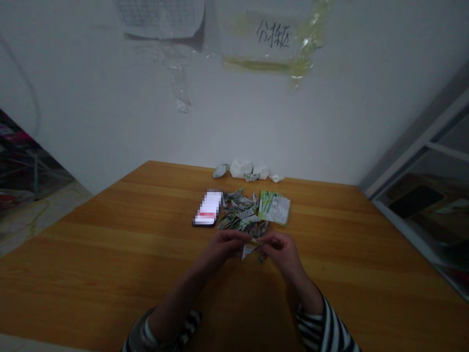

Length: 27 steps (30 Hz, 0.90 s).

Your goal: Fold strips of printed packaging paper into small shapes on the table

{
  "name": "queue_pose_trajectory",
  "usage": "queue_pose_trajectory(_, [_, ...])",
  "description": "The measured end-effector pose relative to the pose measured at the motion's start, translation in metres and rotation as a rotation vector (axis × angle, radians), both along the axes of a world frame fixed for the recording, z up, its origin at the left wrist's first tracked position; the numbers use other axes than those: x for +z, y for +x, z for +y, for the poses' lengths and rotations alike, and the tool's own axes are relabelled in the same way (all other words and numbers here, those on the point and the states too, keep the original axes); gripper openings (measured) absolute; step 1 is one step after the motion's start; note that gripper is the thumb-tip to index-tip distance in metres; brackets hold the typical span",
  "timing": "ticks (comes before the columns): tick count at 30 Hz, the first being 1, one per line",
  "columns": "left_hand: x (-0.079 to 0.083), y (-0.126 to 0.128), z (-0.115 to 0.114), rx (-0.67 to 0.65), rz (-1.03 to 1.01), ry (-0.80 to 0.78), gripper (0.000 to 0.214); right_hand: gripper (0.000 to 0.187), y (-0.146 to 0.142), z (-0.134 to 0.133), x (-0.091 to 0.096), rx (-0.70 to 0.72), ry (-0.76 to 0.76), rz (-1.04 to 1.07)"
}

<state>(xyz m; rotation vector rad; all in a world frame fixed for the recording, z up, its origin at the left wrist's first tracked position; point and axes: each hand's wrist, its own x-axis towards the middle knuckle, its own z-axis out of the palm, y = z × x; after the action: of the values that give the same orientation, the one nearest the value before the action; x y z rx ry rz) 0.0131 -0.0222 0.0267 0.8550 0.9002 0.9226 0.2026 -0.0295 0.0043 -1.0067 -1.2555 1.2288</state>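
Note:
Both hands meet over the near part of the table, pinching a small folded piece of printed paper or wrapper [249,249]. My left hand [227,246] is closed on its left side, and my right hand [281,249] grips it from the right. A pointed white corner hangs below the fingers; the rest is partly covered by them. Just beyond lies a pile of folded green-and-grey printed pieces [240,212]. To the right of that pile is a flat green-and-white printed packet [274,208]. A phone [208,209] with a lit screen rests on the left.
Crumpled white tissues [241,169] and a few crumpled printed scraps [220,170] lie along the table's back edge, against the wall. The wooden table [110,234] extends to both sides. A taped paper sign [273,36] hangs above. On the right stands a shelf with a framed glass-like front [425,195].

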Motion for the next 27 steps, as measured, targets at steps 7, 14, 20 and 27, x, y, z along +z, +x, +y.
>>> queue_pose_trajectory(7, [-0.003,0.001,0.001,-0.095,0.128,0.036,0.041,0.022,-0.004,-0.006,0.004,-0.066,0.326,-0.380])
queue_pose_trajectory(14, [-0.012,0.001,0.004,0.024,0.201,0.170,0.038,0.027,-0.002,-0.004,0.005,0.099,0.274,-0.224])
queue_pose_trajectory(20, [-0.007,0.007,0.003,-0.027,0.223,0.141,0.043,0.018,-0.006,-0.003,0.004,0.148,0.279,-0.252])
queue_pose_trajectory(27, [-0.009,0.013,0.001,0.082,0.192,0.250,0.051,0.030,-0.018,-0.003,-0.011,-0.160,-0.030,-0.086])
